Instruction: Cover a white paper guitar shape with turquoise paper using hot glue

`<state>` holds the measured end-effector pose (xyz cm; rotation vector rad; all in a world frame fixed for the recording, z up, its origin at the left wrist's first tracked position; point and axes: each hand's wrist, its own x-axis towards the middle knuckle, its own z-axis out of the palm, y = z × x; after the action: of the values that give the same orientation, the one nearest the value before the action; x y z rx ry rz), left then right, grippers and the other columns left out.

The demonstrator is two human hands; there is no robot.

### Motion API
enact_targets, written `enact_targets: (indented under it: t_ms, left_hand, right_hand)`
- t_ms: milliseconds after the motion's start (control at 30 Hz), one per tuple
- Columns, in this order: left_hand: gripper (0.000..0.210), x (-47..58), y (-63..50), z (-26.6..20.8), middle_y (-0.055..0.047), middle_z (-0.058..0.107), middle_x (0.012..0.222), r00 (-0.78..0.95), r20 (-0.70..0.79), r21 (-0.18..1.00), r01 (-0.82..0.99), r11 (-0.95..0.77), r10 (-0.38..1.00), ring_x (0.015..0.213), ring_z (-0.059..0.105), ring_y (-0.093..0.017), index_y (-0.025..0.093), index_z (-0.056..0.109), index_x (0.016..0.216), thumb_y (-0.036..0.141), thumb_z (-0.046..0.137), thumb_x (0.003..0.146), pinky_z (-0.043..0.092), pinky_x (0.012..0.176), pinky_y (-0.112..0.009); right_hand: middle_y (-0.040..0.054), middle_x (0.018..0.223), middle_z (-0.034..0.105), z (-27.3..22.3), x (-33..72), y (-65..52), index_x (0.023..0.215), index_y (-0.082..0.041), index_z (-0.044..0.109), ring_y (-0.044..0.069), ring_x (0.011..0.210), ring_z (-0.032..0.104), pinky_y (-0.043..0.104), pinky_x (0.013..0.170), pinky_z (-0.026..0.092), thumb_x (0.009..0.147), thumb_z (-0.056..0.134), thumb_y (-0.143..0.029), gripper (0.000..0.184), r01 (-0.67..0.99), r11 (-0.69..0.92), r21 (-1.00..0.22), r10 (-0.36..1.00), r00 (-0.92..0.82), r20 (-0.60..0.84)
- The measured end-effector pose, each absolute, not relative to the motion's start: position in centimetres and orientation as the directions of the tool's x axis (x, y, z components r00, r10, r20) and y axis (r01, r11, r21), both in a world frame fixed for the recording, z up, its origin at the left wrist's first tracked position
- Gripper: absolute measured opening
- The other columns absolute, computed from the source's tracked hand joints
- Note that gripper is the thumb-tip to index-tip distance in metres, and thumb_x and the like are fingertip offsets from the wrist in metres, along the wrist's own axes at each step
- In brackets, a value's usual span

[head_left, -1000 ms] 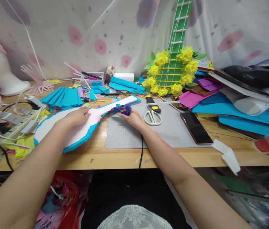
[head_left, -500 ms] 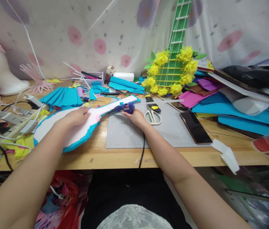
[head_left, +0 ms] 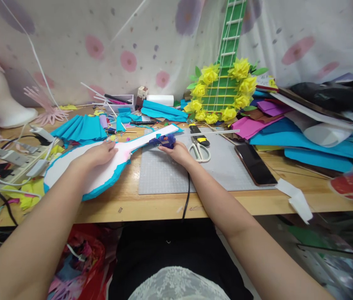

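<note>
A white guitar-shaped cutout (head_left: 101,174) with blue crepe paper around its edge lies on the left, its neck pointing right over the cutting mat (head_left: 166,179). My left hand (head_left: 101,153) rests on its body near the neck, fingers extended along the surface. In my right hand (head_left: 179,153) is a blue hot glue gun (head_left: 166,141), its nozzle at the lower edge of the neck. A long translucent glue stick (head_left: 216,133) sticks out behind the gun. Scissors (head_left: 204,154) and a black-and-yellow cutter (head_left: 199,136) lie just beyond the right hand.
A green paper guitar with yellow flowers (head_left: 223,93) leans at the back. Coloured paper (head_left: 273,139) is piled on the right, beside a phone (head_left: 254,164). A power strip (head_left: 10,171) with cables stands left. Folded blue crepe paper (head_left: 81,128) lies behind the cutout.
The view has shifted slightly, so the background sits a little further left. Both hands, the cutout and the glue gun keep nearly the same positions.
</note>
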<state>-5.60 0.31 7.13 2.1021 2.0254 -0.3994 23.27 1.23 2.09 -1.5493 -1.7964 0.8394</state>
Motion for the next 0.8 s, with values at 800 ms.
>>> enact_targets:
  t_ms: [800]
  left_hand:
    - [0.058,-5.3,0.1,7.3,-0.010,0.023,0.153,0.023,-0.316,-0.055,0.998,-0.042,0.949,0.140,0.022,-0.023,0.009,0.031,0.143,0.037,0.019,0.093,0.020,0.113,-0.033]
  right_hand:
    - [0.0060,0.088,0.071,2.3,24.0,1.1,0.099,-0.019,0.071,0.021,0.085,0.065,0.029,0.075,0.048,0.071,0.066,-0.054,0.045,0.591,0.063,-0.804,0.995,-0.097,0.006]
